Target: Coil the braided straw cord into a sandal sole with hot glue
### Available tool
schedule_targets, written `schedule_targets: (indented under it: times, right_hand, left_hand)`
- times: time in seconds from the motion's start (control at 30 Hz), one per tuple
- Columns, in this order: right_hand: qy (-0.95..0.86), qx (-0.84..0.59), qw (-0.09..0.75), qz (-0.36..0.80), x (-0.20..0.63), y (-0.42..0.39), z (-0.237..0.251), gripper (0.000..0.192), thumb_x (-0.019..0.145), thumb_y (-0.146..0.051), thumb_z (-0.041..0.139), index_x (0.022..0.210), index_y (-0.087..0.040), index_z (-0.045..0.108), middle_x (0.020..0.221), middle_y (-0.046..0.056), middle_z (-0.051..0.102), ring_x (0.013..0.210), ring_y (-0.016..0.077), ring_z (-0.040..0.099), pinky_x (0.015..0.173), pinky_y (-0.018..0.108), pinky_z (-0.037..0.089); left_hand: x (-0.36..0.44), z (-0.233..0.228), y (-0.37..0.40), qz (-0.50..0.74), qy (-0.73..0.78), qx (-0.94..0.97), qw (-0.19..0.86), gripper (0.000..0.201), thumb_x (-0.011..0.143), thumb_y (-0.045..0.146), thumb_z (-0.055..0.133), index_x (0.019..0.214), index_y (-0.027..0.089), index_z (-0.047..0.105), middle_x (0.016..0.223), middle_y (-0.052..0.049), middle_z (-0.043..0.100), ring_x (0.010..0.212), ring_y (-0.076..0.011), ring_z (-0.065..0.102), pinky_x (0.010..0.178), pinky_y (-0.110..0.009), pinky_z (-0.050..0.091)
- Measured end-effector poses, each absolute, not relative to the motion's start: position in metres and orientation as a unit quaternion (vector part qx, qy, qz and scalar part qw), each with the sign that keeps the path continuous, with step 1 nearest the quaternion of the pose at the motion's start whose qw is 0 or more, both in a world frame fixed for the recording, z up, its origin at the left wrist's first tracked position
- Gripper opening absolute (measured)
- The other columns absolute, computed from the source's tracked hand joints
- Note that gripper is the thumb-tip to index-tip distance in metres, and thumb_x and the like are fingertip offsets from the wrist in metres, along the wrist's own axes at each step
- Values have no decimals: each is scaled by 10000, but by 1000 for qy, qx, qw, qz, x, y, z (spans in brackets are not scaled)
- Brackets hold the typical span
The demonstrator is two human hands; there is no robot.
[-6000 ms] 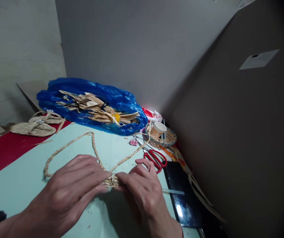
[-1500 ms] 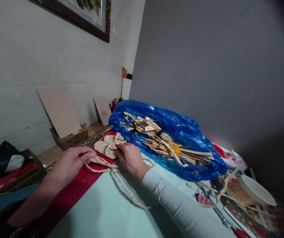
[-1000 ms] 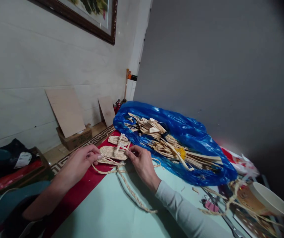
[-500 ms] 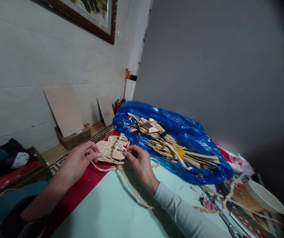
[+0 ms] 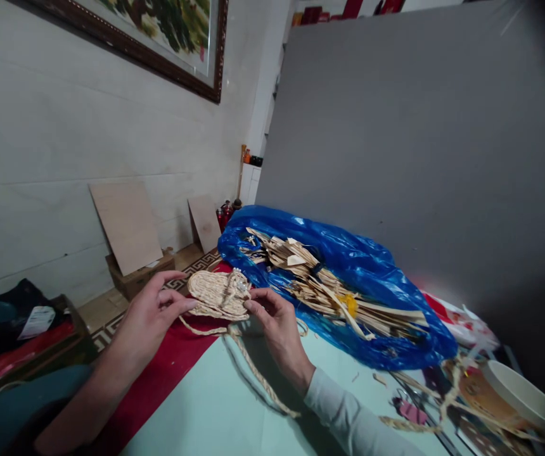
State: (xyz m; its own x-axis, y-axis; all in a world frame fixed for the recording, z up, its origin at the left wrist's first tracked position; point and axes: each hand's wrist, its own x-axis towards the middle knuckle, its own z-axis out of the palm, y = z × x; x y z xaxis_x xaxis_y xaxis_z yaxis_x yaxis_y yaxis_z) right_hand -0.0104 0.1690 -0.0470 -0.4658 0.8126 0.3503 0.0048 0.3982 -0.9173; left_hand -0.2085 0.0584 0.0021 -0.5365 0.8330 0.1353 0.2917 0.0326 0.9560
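Observation:
A small pair of woven straw sandals (image 5: pixel 213 291), one lying largely over the other, is held above the table's near-left side. A strap with a pearly white ornament (image 5: pixel 241 286) crosses the upper one. My left hand (image 5: pixel 156 310) has its thumb at the left edge, its index finger raised apart and the other fingertips partly hidden. My right hand (image 5: pixel 279 326) pinches the right edge between thumb and fingers. A braided straw cord (image 5: pixel 260 373) trails from beneath the sandals across the pale green tabletop.
A blue plastic bag (image 5: pixel 348 247) holding bundles of dry straw strips (image 5: pixel 320 272) lies behind my hands. At right are a white-rimmed tub (image 5: pixel 524 396), a pink clip (image 5: pixel 412 411) and more braid. Red cloth (image 5: pixel 158 380) borders the left; boards (image 5: pixel 127 225) lean on the wall.
The two sandals, fanned apart earlier, now overlap more closely. My left index finger has lifted away from the thumb. The whole view has tilted up slightly.

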Motion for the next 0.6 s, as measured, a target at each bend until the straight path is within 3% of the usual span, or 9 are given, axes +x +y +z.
schedule_targets:
  times: [0.6]
  right_hand:
    - [-722, -303, 412, 466, -12, 168, -45, 219, 1008, -354, 663, 1094, -154, 675, 1061, 49, 704, 918, 202, 700, 818, 394, 600]
  left_hand:
    - [-206, 6, 57, 568, 669, 421, 229, 434, 674, 471, 723, 1033, 246, 627, 618, 37, 700, 713, -251, 656, 702, -354, 485]
